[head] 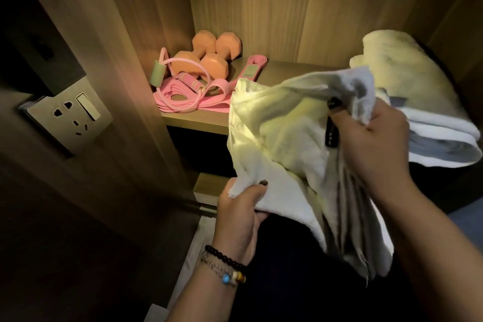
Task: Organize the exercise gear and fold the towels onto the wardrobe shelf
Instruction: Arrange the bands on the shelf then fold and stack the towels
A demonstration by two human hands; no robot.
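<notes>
White terry towel (282, 133) hangs between my left hand (239, 214), pinching its six-o'clock corner, and my right hand (376, 144), fingers clamped on the two-o'clock edge, spreading it flat for folding.

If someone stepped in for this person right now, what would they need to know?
Left hand grips the lower corner of a white towel; right hand pinches its upper edge. The towel hangs unfolded in front of the shelf.
Done: dumbbells, jump rope and pink bands sit together at the shelf's left; one folded towel lies at its right.
Left: fold the held towel and set it on the shelf.
</notes>
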